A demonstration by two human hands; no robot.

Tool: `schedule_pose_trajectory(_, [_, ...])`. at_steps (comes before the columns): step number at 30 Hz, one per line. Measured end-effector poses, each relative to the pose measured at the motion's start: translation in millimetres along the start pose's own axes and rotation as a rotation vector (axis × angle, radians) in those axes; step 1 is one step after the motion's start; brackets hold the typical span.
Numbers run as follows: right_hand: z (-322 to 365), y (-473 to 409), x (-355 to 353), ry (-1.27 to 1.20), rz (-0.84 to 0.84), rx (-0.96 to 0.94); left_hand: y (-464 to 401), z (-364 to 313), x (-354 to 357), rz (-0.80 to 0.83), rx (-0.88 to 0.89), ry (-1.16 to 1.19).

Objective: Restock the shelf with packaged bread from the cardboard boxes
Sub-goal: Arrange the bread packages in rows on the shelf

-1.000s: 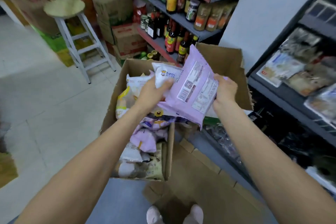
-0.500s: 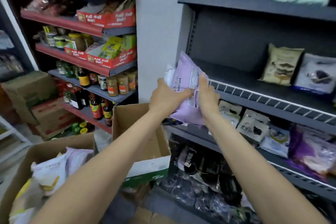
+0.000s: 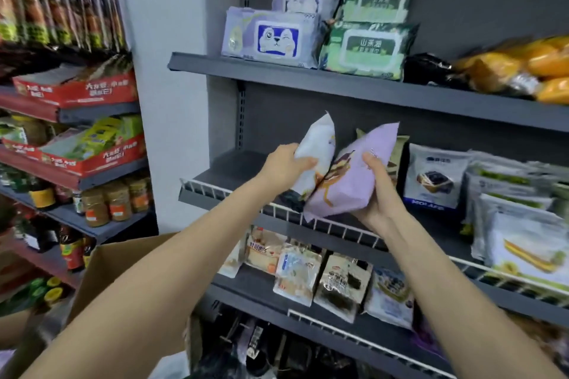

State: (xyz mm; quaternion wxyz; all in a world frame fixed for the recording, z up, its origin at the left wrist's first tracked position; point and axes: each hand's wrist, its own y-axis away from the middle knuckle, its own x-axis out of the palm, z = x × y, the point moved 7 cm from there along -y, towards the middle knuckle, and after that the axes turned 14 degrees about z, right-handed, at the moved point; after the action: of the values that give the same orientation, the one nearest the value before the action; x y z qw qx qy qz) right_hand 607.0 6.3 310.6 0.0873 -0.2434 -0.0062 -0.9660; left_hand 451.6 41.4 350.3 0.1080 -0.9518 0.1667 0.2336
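At the wire-fronted middle shelf (image 3: pixel 215 186) of the dark grey rack, both hands hold packaged bread just above the white wire rail. The left hand (image 3: pixel 284 164) has its fingers curled round the side of a white bread packet (image 3: pixel 317 152), a glossy, puffy plastic pouch standing nearly upright with its crimped top pointing up. The right hand (image 3: pixel 377 191) cups a lilac bread packet (image 3: pixel 351 177) from below and the right, thumb pressed on its face; this pouch is matte, pillow-shaped and tilted to the right, its lower left edge touching the white one. Both packets sit over the left part of that shelf, whose left end is bare dark metal. Right of the lilac packet, on the same shelf, stands a white-and-blue cake packet (image 3: pixel 434 178), and further right a stack of pale flat packets (image 3: pixel 523 231) with a sliced-cake print. Above the middle shelf, the upper shelf carries soft rectangular wet-wipe packs, lilac (image 3: pixel 271 35) and green (image 3: pixel 366 51), and shiny orange bags (image 3: pixel 523 66) that are blurred. Below the middle shelf lie small clear-wrapped bread packets (image 3: pixel 295 271). Below and left of it, an open brown cardboard box (image 3: pixel 123 268) shows a raised corrugated flap; its contents cannot be seen.
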Motion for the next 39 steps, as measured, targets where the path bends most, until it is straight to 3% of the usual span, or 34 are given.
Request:
schedule_pose_trajectory(3, [8,-11,-26,-0.156,-0.009,-0.06,-20,0,4,-0.09,-0.026,-0.022])
schedule_pose_trajectory(8, [8,-40,-64,-0.09,-0.179,-0.01,-54,-12,5,-0.159,-0.011,-0.166])
schedule_pose_trajectory(12, [17,-70,-79,-0.167,-0.097,-0.031,-89,-13,12,-0.11,-0.016,-0.261])
schedule_pose_trajectory(15, [24,-82,-88,-0.042,-0.044,-0.018,-112,-2,17,-0.058,-0.029,-0.182])
schedule_pose_trajectory(19, [33,-98,-119,0.202,-0.197,-0.04,-130,18,8,-0.086,-0.031,0.093])
schedule_pose_trajectory(22, [53,-100,-137,0.305,-0.242,-0.163,-138,26,4,-0.104,-0.035,0.216])
schedule_pose_trajectory(25, [75,-103,-150,0.424,-0.266,-0.286,-143,29,3,-0.114,-0.049,0.252])
schedule_pose_trajectory(30, [76,-119,-160,0.644,-0.281,-0.279,-147,32,4,-0.132,-0.054,0.311])
schedule_pose_trajectory(34, [48,-124,-176,0.921,-0.487,-0.173,-144,35,9,-0.112,-0.041,0.313])
schedule_pose_trajectory(39, [47,-120,-171,1.083,-0.644,-0.28,-141,32,17,-0.026,0.006,0.339])
